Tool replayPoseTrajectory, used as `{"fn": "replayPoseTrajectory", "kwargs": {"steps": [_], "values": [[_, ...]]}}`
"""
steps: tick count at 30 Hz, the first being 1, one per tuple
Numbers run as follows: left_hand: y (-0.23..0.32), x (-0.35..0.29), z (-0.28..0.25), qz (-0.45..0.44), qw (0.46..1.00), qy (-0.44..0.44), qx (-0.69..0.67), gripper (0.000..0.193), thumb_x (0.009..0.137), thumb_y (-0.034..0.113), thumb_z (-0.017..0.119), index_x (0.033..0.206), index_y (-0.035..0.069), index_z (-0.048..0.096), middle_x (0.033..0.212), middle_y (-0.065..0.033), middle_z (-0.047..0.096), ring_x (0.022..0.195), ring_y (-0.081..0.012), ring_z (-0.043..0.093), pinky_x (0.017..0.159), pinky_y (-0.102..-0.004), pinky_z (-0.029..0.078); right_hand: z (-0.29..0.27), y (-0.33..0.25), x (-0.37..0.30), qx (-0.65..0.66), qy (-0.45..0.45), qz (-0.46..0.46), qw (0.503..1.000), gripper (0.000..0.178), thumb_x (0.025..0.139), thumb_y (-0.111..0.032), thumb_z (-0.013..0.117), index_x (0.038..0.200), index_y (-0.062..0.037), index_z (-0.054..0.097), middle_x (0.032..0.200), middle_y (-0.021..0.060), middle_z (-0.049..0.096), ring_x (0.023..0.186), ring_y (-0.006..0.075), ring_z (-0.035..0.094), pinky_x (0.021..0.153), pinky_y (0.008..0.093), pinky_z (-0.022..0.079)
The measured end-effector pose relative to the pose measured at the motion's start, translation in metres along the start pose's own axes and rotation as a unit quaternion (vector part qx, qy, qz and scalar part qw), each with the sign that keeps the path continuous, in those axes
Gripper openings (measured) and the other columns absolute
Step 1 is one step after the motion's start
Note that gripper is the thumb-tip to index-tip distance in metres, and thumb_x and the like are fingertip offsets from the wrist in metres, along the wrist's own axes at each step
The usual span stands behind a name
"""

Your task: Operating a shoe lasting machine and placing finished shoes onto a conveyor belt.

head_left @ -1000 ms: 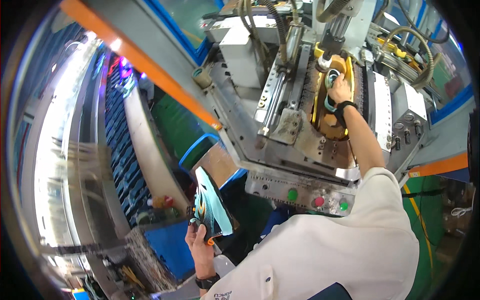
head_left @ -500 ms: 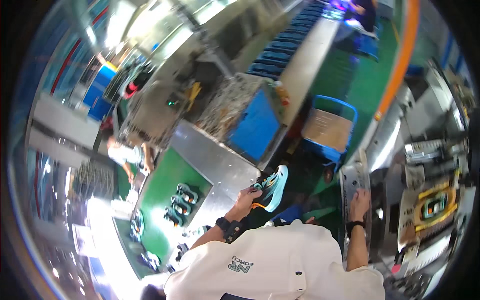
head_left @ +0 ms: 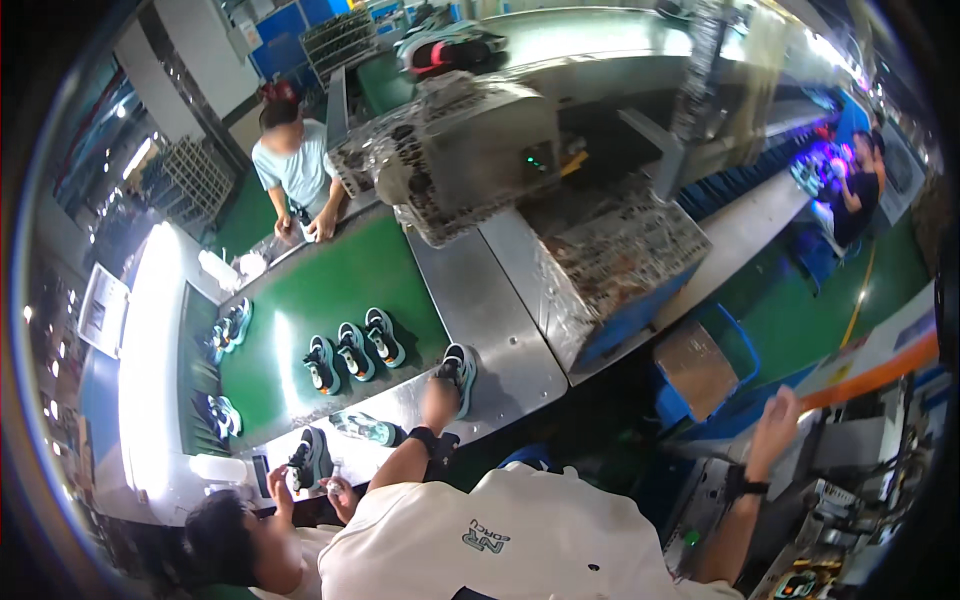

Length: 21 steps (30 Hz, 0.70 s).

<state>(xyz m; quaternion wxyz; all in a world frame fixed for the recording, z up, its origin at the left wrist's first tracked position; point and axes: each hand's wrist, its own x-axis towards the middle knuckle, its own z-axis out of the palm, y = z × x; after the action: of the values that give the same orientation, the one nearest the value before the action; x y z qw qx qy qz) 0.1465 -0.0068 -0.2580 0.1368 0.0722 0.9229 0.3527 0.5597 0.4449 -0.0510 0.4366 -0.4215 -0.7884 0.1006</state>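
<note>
My left hand [head_left: 438, 404] grips the heel end of a dark sneaker with a pale blue sole [head_left: 459, 374], at the metal strip [head_left: 500, 395] beside the green belt. Its fingers are partly hidden by the wrist and the shoe. My right hand [head_left: 774, 425] is raised on the right, empty, with its fingers loosely apart. It is close to the end of an orange bar [head_left: 860, 378]; whether it touches the bar I cannot tell. Three similar sneakers [head_left: 353, 352] stand in a row on the green belt [head_left: 290, 290], left of the held one.
A co-worker at lower left [head_left: 262, 545] has both hands near another sneaker [head_left: 309, 458]. A second person [head_left: 298, 170] works across the belt. A plastic-wrapped machine [head_left: 480, 150] and box [head_left: 620, 260] stand beyond. At right are a blue trolley [head_left: 697, 376] and machinery [head_left: 830, 510].
My view has swung left. The sneaker in my left hand has come from over the floor gap to the metal strip. My right hand has left the machine's edge and risen.
</note>
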Motion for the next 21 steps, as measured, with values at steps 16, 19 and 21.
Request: {"fn": "replayPoseTrajectory", "kwargs": {"steps": [16, 19, 21], "values": [[-0.074, 0.208, -0.017, -0.176, 0.875, 0.136, -0.431, 0.062, 0.073, 0.029, 0.080, 0.119, -0.003, 0.052, 0.104, -0.0135, 0.064, 0.088, -0.0200, 0.061, 0.077, -0.0335, 0.052, 0.288, -0.598, 0.301, 0.081, -0.108, -0.659, 0.740, 0.062, 0.068, 0.005, 0.070, 0.127, -0.0081, 0.056, 0.124, 0.0090, 0.062, 0.108, 0.0267, 0.060, 0.093, 0.0332, 0.046], [-0.098, 0.334, -0.069, -0.219, 0.911, 0.154, -0.315, 0.072, 0.072, 0.036, 0.081, 0.119, -0.006, 0.047, 0.107, -0.0250, 0.064, 0.092, -0.0307, 0.066, 0.079, -0.0410, 0.054, 0.324, -0.648, 0.307, 0.028, -0.183, -0.716, 0.674, 0.068, 0.065, 0.007, 0.065, 0.131, -0.0082, 0.054, 0.134, 0.0098, 0.055, 0.119, 0.0280, 0.056, 0.099, 0.0343, 0.042], [-0.099, 0.391, -0.116, -0.215, 0.930, 0.206, -0.217, 0.075, 0.073, 0.045, 0.076, 0.117, -0.007, 0.045, 0.110, -0.0314, 0.063, 0.101, -0.0430, 0.064, 0.088, -0.0445, 0.051, 0.363, -0.654, 0.312, 0.037, -0.221, -0.703, 0.675, 0.061, 0.065, 0.006, 0.068, 0.124, -0.0070, 0.055, 0.123, 0.0097, 0.058, 0.109, 0.0275, 0.058, 0.093, 0.0333, 0.045]]}}
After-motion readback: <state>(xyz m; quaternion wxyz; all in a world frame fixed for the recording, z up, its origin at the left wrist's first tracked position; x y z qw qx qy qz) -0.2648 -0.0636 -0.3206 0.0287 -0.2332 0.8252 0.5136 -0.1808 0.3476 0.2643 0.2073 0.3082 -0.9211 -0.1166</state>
